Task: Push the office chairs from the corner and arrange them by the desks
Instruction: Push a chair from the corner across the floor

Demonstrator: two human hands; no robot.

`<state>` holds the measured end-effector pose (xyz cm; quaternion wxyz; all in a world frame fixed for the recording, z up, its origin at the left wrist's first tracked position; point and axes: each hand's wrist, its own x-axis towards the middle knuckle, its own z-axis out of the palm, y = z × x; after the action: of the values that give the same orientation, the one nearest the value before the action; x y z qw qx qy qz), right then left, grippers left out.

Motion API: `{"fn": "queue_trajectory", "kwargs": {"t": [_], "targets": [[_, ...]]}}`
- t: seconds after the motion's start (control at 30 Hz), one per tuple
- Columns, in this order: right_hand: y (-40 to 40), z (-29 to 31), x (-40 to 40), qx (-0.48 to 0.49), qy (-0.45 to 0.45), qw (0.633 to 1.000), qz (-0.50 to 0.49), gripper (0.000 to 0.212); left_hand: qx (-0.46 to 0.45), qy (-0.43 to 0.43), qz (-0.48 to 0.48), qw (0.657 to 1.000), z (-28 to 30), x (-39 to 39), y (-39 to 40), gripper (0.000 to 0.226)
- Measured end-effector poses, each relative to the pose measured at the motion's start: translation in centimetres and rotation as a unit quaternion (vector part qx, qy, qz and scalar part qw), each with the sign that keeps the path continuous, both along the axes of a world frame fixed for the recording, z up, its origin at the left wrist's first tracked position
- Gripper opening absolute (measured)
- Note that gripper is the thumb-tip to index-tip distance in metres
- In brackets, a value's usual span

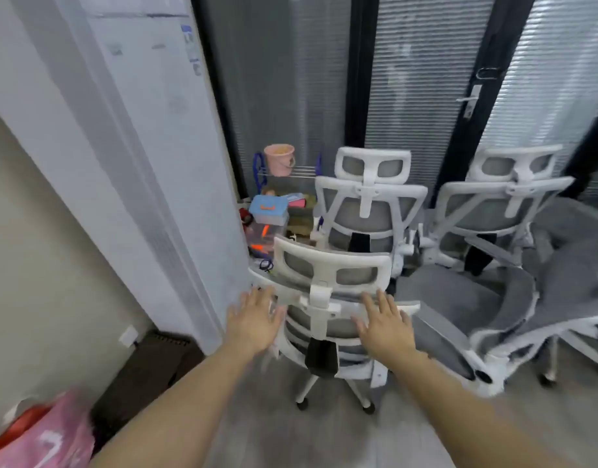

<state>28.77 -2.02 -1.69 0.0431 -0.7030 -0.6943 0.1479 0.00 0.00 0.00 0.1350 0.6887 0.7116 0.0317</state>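
Grey floor is carrying three white chairs in the corner. Both arms are reaching straight out, left hand and right hand lying flat and open-fingered on the nearest chair back.

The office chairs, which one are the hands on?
The nearest chair, back turned to the camera; left hand and right hand are spread on its backrest frame.
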Motion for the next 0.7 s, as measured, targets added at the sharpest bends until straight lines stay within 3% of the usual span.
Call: {"fn": "queue_trajectory", "kwargs": {"t": [0.13,0.23,0.37,0.5,0.7], "targets": [[2.2,-1.2,-0.4,-0.032,0.036,0.987,-0.152,0.077,-0.025,-0.053,0.040,0.997,-2.1,-2.7,6.3,0.075],[4.5,-2.3,0.2,-0.064,0.053,0.974,-0.212,0.086,-0.013,-0.065,0.020,0.998,-4.2,-3.4,10.4,0.079],[7.0,-3.0,1.8,-0.082,0.062,0.964,-0.244,0.105,-0.035,-0.037,-0.014,0.999,-5.7,-3.0,14.6,0.096],[7.6,-3.2,2.9,-0.102,0.071,0.963,-0.240,0.111,-0.030,-0.029,-0.013,0.999,-6.1,-2.2,16.7,0.120],[6.5,-3.5,1.6,-0.084,0.080,0.961,-0.252,0.105,-0.060,-0.041,0.002,0.997,-5.8,-2.4,15.6,0.118]]}}
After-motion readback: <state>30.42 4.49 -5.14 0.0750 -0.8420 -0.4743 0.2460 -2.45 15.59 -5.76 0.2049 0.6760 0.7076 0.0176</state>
